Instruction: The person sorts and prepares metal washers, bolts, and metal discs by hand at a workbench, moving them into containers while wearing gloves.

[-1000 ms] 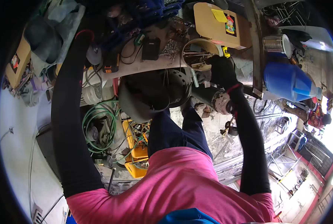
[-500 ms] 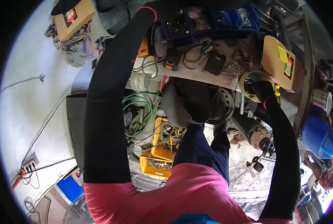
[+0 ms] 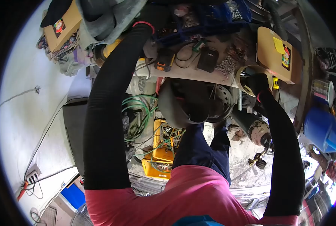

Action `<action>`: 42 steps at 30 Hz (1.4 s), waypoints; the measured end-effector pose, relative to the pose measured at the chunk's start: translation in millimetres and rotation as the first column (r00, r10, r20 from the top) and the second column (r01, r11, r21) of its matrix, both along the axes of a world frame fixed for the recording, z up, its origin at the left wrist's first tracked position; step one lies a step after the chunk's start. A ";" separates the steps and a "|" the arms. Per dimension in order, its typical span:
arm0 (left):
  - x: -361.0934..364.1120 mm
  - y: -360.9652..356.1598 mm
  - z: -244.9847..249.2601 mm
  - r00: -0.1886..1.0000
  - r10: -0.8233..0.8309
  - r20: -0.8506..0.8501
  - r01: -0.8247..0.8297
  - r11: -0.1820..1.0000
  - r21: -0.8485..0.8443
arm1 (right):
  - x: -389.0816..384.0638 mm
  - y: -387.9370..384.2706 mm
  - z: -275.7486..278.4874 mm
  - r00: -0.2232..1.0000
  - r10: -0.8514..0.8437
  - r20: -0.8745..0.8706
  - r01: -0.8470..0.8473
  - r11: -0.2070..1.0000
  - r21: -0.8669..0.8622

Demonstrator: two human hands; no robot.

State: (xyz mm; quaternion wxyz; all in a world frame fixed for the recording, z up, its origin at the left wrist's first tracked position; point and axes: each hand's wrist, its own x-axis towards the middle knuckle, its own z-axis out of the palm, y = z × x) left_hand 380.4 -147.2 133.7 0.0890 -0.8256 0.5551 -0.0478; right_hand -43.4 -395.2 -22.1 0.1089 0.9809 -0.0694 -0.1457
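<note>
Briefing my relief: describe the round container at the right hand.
On the workbench, find the box with a yellow note. Lower left of it in view is the round container: pale-rimmed, the one with the right hand at its mouth.

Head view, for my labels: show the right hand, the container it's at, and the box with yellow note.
Right hand (image 3: 258,83), head view: middle.
Container (image 3: 237,80), head view: left rim.
Box (image 3: 269,53), head view: cardboard face.

Right hand's (image 3: 258,83) fingers hidden at round container (image 3: 238,80); left hand (image 3: 155,16) lost in far shadow, hold unreadable; far blue bins (image 3: 217,26) cropped.
</note>
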 end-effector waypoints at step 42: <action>-280.1 104.9 -24.8 -0.242 -0.305 -0.921 -0.865 0.498 0.062 | -56.2 230.8 63.3 0.660 -0.751 0.000 -0.109 -0.097 0.989</action>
